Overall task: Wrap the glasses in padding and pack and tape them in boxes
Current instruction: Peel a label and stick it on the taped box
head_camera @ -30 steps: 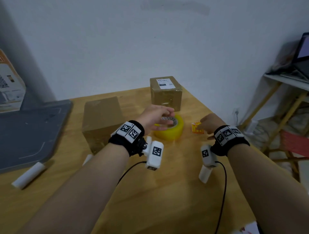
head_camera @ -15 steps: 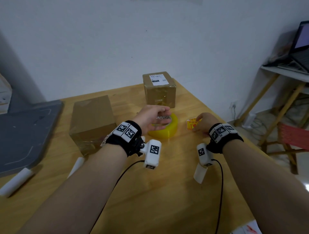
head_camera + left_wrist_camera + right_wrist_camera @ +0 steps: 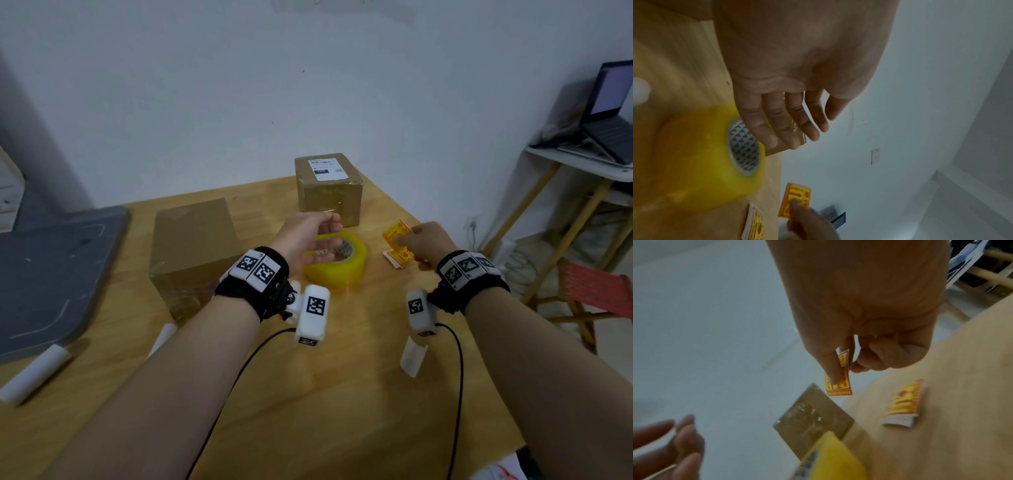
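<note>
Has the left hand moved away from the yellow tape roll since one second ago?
Yes. The left hand then lay on the tape roll; now it is lifted above it, fingers open.

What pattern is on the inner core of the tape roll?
The tape roll core shows grey-and-white triangles, clearest in the left wrist view.

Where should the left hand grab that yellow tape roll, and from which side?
From above: the tape roll lies flat with its core facing up, so drop the left hand straight down, thumb in the core, fingers on the outer wall.
</note>
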`<move>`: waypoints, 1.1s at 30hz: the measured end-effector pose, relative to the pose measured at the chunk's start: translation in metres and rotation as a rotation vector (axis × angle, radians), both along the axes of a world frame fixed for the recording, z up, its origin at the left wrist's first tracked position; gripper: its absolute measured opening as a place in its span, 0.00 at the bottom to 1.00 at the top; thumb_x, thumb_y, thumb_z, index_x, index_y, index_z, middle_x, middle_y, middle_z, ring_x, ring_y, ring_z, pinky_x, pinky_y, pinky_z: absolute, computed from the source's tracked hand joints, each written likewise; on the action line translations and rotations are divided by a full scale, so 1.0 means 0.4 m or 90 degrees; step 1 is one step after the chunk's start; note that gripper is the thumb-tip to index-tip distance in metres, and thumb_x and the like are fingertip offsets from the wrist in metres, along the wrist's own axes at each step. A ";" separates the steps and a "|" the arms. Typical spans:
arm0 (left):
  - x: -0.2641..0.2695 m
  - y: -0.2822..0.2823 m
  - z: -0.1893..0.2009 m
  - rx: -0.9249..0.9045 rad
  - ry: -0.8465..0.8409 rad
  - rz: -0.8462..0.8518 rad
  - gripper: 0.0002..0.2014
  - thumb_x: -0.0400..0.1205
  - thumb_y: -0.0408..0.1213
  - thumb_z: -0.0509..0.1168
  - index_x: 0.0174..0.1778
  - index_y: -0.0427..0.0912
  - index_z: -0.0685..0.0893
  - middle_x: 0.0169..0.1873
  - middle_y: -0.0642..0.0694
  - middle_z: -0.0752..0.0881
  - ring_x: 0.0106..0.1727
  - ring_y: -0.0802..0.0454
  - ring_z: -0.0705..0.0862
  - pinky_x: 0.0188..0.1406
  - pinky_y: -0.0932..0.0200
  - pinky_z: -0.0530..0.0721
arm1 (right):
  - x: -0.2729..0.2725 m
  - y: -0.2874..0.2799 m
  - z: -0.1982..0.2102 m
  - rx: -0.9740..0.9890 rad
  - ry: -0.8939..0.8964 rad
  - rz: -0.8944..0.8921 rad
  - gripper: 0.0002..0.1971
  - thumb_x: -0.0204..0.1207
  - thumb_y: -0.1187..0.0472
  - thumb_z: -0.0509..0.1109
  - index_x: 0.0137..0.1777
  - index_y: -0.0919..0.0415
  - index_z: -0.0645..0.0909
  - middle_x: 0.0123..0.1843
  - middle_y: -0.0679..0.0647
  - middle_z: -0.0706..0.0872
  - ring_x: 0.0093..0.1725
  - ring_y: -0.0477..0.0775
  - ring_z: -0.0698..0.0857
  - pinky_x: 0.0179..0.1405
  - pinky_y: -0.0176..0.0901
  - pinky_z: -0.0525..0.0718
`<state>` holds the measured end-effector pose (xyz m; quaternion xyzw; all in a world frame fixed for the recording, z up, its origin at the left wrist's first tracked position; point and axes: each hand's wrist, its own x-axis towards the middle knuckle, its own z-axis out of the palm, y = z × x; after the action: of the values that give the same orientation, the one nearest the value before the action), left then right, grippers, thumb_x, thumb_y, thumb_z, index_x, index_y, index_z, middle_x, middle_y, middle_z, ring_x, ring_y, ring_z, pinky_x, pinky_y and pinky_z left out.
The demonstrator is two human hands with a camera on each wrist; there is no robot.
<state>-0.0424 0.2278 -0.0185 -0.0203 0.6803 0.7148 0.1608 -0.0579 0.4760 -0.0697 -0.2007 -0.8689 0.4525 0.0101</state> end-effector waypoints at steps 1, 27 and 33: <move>0.001 -0.006 0.008 0.005 0.017 0.009 0.08 0.90 0.42 0.65 0.54 0.45 0.89 0.45 0.49 0.92 0.46 0.48 0.90 0.41 0.53 0.89 | 0.007 -0.015 0.027 -0.017 0.038 0.005 0.13 0.81 0.59 0.75 0.36 0.61 0.79 0.34 0.59 0.77 0.28 0.56 0.74 0.25 0.42 0.72; 0.165 -0.444 0.069 -0.020 0.265 0.278 0.08 0.87 0.39 0.69 0.44 0.48 0.92 0.36 0.54 0.90 0.43 0.53 0.89 0.39 0.57 0.83 | 0.073 -0.626 0.242 -0.233 0.216 0.469 0.06 0.89 0.56 0.68 0.54 0.59 0.80 0.36 0.51 0.86 0.28 0.54 0.83 0.21 0.42 0.78; 0.143 -0.434 0.030 0.005 0.266 0.313 0.08 0.86 0.40 0.71 0.41 0.47 0.92 0.35 0.52 0.89 0.42 0.52 0.88 0.33 0.60 0.83 | 0.073 -0.654 0.197 -0.225 0.313 0.379 0.09 0.78 0.64 0.79 0.53 0.56 0.83 0.27 0.47 0.70 0.21 0.44 0.66 0.22 0.39 0.65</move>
<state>0.0149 0.0542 -0.0065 -0.0362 0.6705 0.7236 -0.1597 -0.0285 0.2146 0.0089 0.1739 -0.7696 0.6123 0.0512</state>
